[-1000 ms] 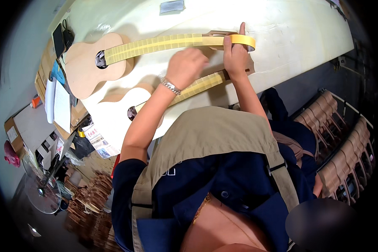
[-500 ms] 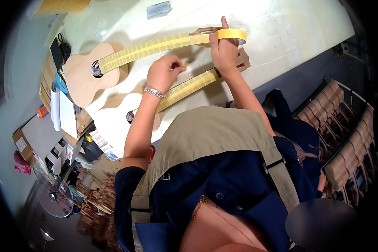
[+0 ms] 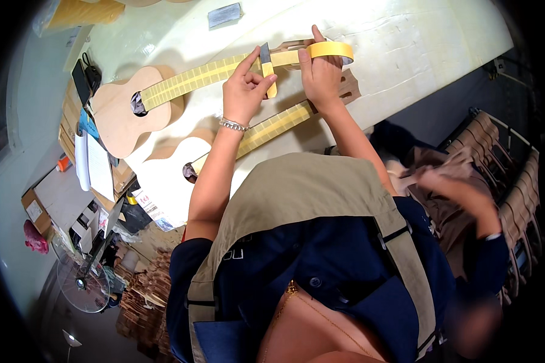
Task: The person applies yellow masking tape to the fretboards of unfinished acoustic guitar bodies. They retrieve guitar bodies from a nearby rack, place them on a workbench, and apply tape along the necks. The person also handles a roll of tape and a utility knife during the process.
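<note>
- Yellow tape (image 3: 332,48) partly hides the right hand (image 3: 323,77); whether its fingers grip, I cannot tell
- Left hand (image 3: 241,97) pinches a grey-yellow strip (image 3: 265,55)
- Crumpled filling (image 3: 137,104) inside the upper ukulele (image 3: 116,118)

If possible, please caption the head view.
Left hand holds a flat tool, right hand a tape roll, by a taped ukulele neck.

Upper centre of frame: flat yellow-and-grey tool (image 3: 268,69) held across the taped neck of an unfinished ukulele (image 3: 118,100) by the left grip (image 3: 246,91); yellow tape roll (image 3: 331,49) held near headstock by right grip (image 3: 322,77). Below, second ukulele (image 3: 274,127), also taped, laid on counter (image 3: 418,66).
</note>
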A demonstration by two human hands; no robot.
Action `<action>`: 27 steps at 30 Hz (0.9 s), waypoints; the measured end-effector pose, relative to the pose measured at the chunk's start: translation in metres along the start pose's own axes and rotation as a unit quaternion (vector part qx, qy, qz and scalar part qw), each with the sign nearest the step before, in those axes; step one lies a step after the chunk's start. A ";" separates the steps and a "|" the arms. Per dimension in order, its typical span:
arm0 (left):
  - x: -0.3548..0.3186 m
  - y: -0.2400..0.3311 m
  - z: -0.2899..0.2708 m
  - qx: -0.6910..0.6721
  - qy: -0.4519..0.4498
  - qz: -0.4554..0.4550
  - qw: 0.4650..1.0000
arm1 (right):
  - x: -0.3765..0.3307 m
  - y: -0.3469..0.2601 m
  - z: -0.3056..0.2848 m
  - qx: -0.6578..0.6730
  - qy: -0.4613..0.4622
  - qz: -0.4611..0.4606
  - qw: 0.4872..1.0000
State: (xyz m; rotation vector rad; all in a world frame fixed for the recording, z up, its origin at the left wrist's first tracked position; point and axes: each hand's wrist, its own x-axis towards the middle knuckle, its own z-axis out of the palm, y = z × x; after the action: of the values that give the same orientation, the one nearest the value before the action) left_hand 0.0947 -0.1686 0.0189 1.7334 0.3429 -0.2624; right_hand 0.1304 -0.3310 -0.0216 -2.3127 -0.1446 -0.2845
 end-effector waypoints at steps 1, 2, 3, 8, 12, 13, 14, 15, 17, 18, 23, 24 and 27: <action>0.000 0.002 0.001 0.004 0.001 -0.007 1.000 | 0.000 0.000 0.000 -0.006 -0.001 0.000 1.000; 0.000 0.003 0.001 0.014 0.001 -0.013 1.000 | 0.000 -0.001 0.000 -0.011 -0.002 0.000 1.000; 0.000 0.004 0.000 0.023 0.002 -0.020 1.000 | -0.002 -0.003 -0.001 0.016 -0.063 -0.080 0.995; 0.002 -0.004 -0.005 0.031 -0.003 0.036 0.999 | -0.007 -0.049 -0.029 0.152 -0.142 -0.342 0.917; -0.015 -0.010 -0.031 0.351 0.000 0.266 0.898 | 0.079 -0.005 -0.037 -0.096 -0.148 -0.205 0.963; -0.015 -0.009 -0.041 0.402 -0.017 0.314 0.860 | 0.097 0.021 -0.034 -0.151 -0.162 -0.193 0.956; -0.016 -0.010 -0.047 0.451 -0.028 0.356 0.818 | 0.101 0.033 -0.036 -0.184 -0.133 -0.193 0.955; -0.016 -0.009 -0.047 0.440 0.001 0.398 0.805 | 0.107 0.041 -0.035 -0.213 -0.101 -0.194 0.952; -0.012 -0.003 -0.042 0.423 0.058 0.476 0.769 | 0.119 0.025 -0.028 -0.239 -0.056 -0.147 0.958; -0.004 0.007 -0.036 0.426 0.060 0.455 0.779 | 0.124 0.011 -0.015 -0.201 -0.066 -0.172 0.962; 0.033 0.011 -0.022 0.501 0.115 0.270 0.814 | 0.141 -0.023 0.071 0.026 -0.185 -0.298 0.936; 0.033 0.007 -0.040 0.528 0.112 0.224 0.811 | 0.143 -0.022 0.089 0.023 -0.178 -0.333 0.926; 0.029 -0.032 -0.128 0.571 0.227 0.136 0.777 | 0.149 -0.027 0.106 -0.036 -0.251 -0.332 0.908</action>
State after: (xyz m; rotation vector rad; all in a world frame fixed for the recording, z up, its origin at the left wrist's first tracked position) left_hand 0.1080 -0.0346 0.0033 3.0435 0.2765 0.2524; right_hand 0.2867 -0.2332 -0.0358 -2.2901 -1.2092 -0.0149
